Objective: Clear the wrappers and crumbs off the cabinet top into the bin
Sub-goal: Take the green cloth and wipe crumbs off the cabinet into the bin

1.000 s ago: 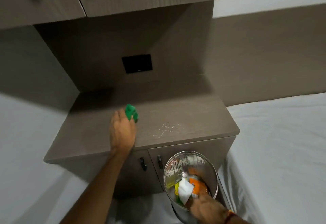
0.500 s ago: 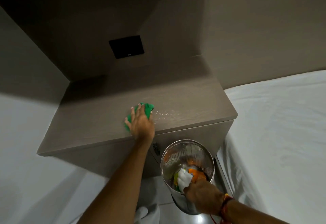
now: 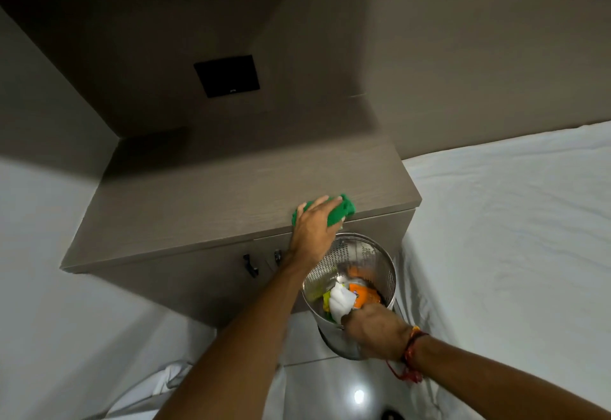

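The right hand point(image 3: 375, 332) grips the near rim of the bin point(image 3: 385, 262), fingers curled over it, holding the bin tilted just below the cabinet top point(image 3: 211, 201). Wrappers point(image 3: 350, 297) lie inside the bin. Farther, the left arm stretches forward; the left hand point(image 3: 314, 229) presses a green cloth point(image 3: 344, 209) flat at the top's front edge above the bin, fingers spread.

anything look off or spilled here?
Nothing stands out. The left hand presses the green cloth at the cabinet top's front edge, right above the metal bin the right hand holds. Wrappers sit inside; no crumbs visible.
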A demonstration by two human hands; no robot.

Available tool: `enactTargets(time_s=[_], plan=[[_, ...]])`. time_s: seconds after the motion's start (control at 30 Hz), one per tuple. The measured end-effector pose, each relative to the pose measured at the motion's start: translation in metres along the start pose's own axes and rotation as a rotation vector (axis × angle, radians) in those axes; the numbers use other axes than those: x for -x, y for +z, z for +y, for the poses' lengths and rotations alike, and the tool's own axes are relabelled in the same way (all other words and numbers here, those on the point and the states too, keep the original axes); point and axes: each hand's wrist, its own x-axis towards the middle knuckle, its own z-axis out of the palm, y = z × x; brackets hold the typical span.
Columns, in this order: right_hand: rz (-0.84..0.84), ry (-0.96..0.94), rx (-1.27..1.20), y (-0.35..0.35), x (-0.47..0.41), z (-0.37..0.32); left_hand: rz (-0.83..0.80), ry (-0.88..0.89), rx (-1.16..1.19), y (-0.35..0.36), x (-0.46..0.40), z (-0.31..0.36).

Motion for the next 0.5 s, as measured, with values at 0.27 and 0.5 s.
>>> enactTargets(time_s=[0.27, 0.5], plan=[[-0.120, 0.003, 0.063, -0.040, 0.002, -0.008, -0.274, 0.266, -0.129, -0.011, 0.080, -0.016], [-0.084, -0.016, -0.002, -0.065, -0.003, -0.025, -0.239, 0.177, -0.161, -0.022, 0.118, -0.030]])
